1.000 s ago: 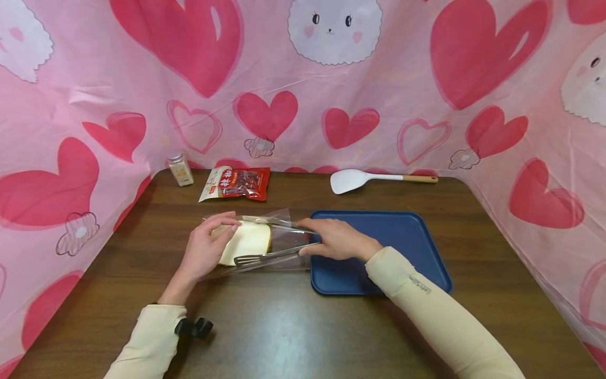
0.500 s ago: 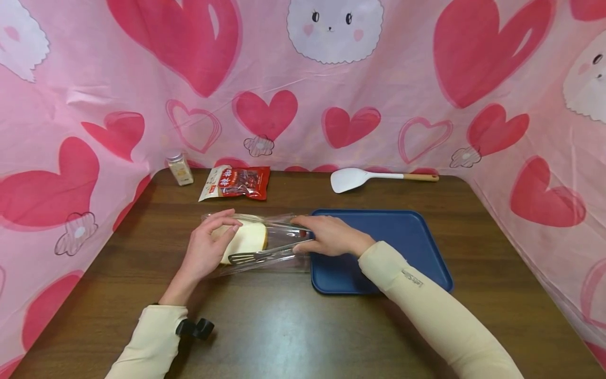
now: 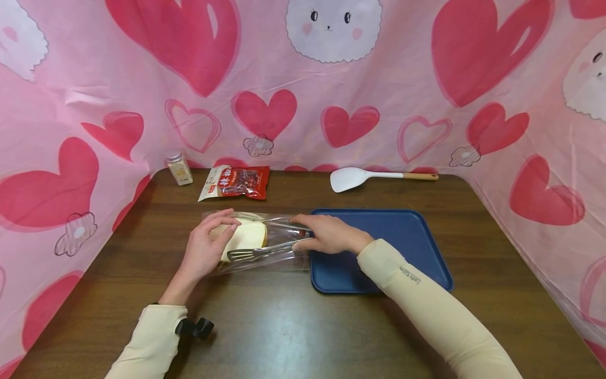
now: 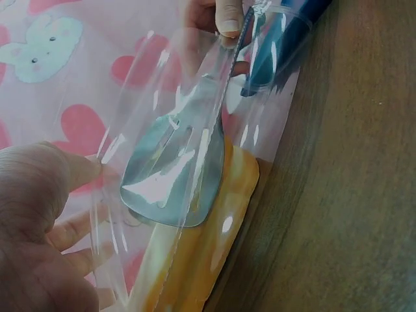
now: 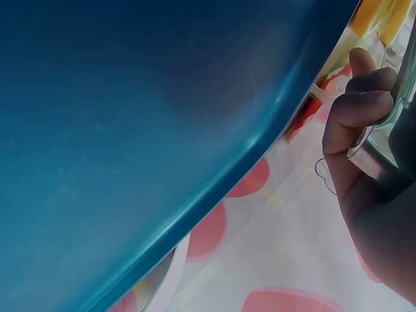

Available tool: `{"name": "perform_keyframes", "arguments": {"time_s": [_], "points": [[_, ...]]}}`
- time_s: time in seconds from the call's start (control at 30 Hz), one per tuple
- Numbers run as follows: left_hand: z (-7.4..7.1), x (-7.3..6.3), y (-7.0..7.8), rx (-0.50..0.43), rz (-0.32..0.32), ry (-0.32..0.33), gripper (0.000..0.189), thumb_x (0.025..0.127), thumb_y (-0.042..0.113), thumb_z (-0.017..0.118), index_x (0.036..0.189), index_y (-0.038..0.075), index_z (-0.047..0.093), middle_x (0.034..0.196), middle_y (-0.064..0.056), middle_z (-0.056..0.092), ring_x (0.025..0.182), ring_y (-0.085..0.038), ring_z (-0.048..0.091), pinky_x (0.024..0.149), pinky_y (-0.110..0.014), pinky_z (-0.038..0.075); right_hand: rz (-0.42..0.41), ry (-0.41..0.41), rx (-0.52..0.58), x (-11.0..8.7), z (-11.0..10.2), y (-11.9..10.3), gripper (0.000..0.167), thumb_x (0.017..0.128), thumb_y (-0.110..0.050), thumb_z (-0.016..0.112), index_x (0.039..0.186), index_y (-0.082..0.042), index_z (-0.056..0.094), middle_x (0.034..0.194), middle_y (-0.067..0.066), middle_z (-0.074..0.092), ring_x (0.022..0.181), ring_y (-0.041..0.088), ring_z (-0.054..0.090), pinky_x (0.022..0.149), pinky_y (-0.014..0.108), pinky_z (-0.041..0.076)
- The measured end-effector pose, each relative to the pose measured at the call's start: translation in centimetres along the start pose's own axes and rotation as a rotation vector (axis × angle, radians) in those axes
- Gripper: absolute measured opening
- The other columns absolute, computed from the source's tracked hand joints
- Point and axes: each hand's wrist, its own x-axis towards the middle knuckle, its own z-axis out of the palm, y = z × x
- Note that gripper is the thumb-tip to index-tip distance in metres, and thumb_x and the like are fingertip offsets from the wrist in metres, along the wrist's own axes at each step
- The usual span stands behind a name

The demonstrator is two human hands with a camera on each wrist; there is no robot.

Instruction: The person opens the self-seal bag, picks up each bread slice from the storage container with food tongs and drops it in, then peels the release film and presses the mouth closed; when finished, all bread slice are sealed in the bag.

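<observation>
Sliced bread (image 3: 246, 237) lies inside a clear plastic bag (image 3: 284, 265) to the left of the tray. My left hand (image 3: 205, 242) pinches the bag's edge between thumb and fingers, seen close in the left wrist view. From the right, my right hand (image 3: 333, 234) grips metal tongs (image 3: 246, 255) with flat slotted ends. Their two arms spread apart, with the near slotted head (image 4: 169, 172) against the side of the bread under the plastic and the far arm along the bread's back edge. My fingers sit at the bag's right end.
A blue tray (image 3: 379, 263) lies right beside the bag, under my right hand. Along the back of the wooden table (image 3: 284, 316) are a shaker jar (image 3: 180, 170), a red snack packet (image 3: 241, 182) and a white spatula (image 3: 351, 179). Patterned pink cloth (image 3: 402, 79) walls the table in.
My right hand has shifted slightly left with the tongs, whose slotted ends now reach further along the bread. The left hand has barely moved.
</observation>
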Motion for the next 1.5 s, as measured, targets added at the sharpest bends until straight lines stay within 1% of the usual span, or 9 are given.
{"name": "perform_keyframes", "arguments": {"time_s": [0.1, 0.3, 0.53, 0.67, 1.0, 1.2, 1.37, 1.43, 1.5], "points": [[0.0, 0.0, 0.0, -0.004, -0.006, 0.0, 0.02, 0.104, 0.015, 0.067, 0.117, 0.004, 0.077, 0.151, -0.015, 0.061, 0.148, -0.038, 0.048, 0.124, -0.066, 0.027, 0.007, -0.007, 0.003, 0.1, 0.0, 0.0, 0.073, 0.101, -0.052, 0.068, 0.159, -0.014, 0.045, 0.132, 0.004, 0.069, 0.122, 0.023, 0.064, 0.105, 0.049, 0.056], [0.1, 0.1, 0.0, -0.006, -0.01, -0.003, 0.02, 0.105, 0.015, 0.066, 0.117, 0.004, 0.077, 0.152, -0.015, 0.061, 0.148, -0.038, 0.047, 0.124, -0.066, 0.027, 0.008, -0.014, 0.015, 0.3, 0.0, 0.1, 0.073, 0.101, -0.051, 0.068, 0.159, -0.014, 0.045, 0.128, 0.003, 0.069, 0.12, 0.022, 0.064, 0.106, 0.049, 0.055], [0.2, 0.1, -0.1, -0.004, 0.005, 0.001, 0.02, 0.104, 0.014, 0.066, 0.116, 0.002, 0.077, 0.15, -0.016, 0.062, 0.147, -0.039, 0.048, 0.124, -0.065, 0.029, 0.002, -0.023, 0.025, 0.5, 0.2, 0.4, 0.074, 0.1, -0.051, 0.069, 0.159, -0.015, 0.044, 0.117, -0.002, 0.068, 0.107, 0.018, 0.062, 0.098, 0.042, 0.056], [0.3, 0.1, -0.2, -0.005, 0.003, -0.004, 0.02, 0.105, 0.015, 0.066, 0.115, 0.002, 0.077, 0.151, -0.016, 0.062, 0.147, -0.039, 0.048, 0.124, -0.065, 0.028, 0.012, -0.03, 0.031, 0.5, 0.2, 0.5, 0.075, 0.099, -0.052, 0.07, 0.16, -0.016, 0.044, 0.116, -0.002, 0.067, 0.109, 0.019, 0.062, 0.102, 0.044, 0.055], [0.3, 0.2, -0.5, 0.025, -0.02, -0.037, 0.021, 0.105, 0.016, 0.066, 0.118, 0.004, 0.077, 0.151, -0.016, 0.061, 0.149, -0.04, 0.046, 0.125, -0.067, 0.025, 0.062, -0.045, 0.027, 0.1, 0.0, 0.4, 0.079, 0.097, -0.052, 0.073, 0.16, -0.016, 0.043, 0.132, 0.003, 0.069, 0.125, 0.024, 0.063, 0.109, 0.049, 0.053], [0.4, 0.3, -0.5, 0.055, -0.008, -0.043, 0.021, 0.104, 0.016, 0.067, 0.118, 0.005, 0.077, 0.15, -0.018, 0.061, 0.148, -0.041, 0.047, 0.124, -0.067, 0.027, 0.098, -0.041, 0.015, -1.3, -0.2, 0.7, 0.083, 0.097, -0.055, 0.072, 0.162, -0.015, 0.041, 0.152, 0.008, 0.06, 0.142, 0.029, 0.056, 0.118, 0.053, 0.046], [0.6, 0.3, -0.5, 0.079, 0.01, -0.049, 0.02, 0.103, 0.015, 0.068, 0.117, 0.005, 0.078, 0.149, -0.019, 0.062, 0.146, -0.042, 0.049, 0.123, -0.066, 0.03, 0.106, -0.022, 0.009, -2.8, -0.6, 0.9, 0.082, 0.096, -0.055, 0.072, 0.161, -0.013, 0.042, 0.136, 0.003, 0.068, 0.129, 0.024, 0.063, 0.112, 0.05, 0.051], [0.7, 0.3, -0.4, 0.088, 0.005, -0.061, 0.02, 0.103, 0.015, 0.068, 0.117, 0.006, 0.078, 0.148, -0.02, 0.063, 0.146, -0.043, 0.048, 0.123, -0.068, 0.029, 0.114, -0.015, 0.007, -3.5, -0.8, 1.1, 0.082, 0.096, -0.055, 0.073, 0.16, -0.014, 0.043, 0.128, 0.0, 0.07, 0.122, 0.02, 0.065, 0.108, 0.048, 0.053], [0.6, 0.3, -0.3, 0.093, -0.009, -0.078, 0.02, 0.103, 0.015, 0.068, 0.118, 0.006, 0.078, 0.149, -0.02, 0.062, 0.148, -0.043, 0.046, 0.123, -0.069, 0.028, 0.126, -0.007, 0.006, -4.3, -1.0, 1.4, 0.081, 0.095, -0.055, 0.074, 0.158, -0.015, 0.044, 0.126, -0.001, 0.07, 0.117, 0.019, 0.065, 0.105, 0.048, 0.055]]}}
